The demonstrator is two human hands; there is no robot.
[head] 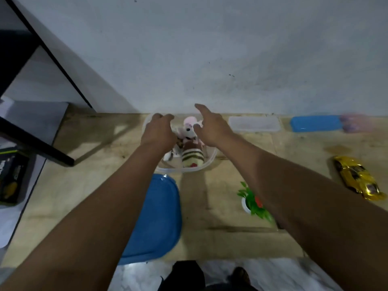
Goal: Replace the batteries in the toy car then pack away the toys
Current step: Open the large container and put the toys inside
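A clear plastic tub stands on the wooden table near the wall, holding a pink plush mouse and a striped brown-and-cream plush. My left hand curls over the tub's left rim; I cannot tell whether it grips the rim. My right hand hovers over the tub's right side, fingers spread, index finger pointing toward the wall. The yellow toy car lies at the table's right, apart from both hands. A large blue lid lies in front of the tub.
A small potted plant stands under my right forearm. At the back right lie a clear flat container, a blue lid and a blurred pink object. A black box and black frame are at left.
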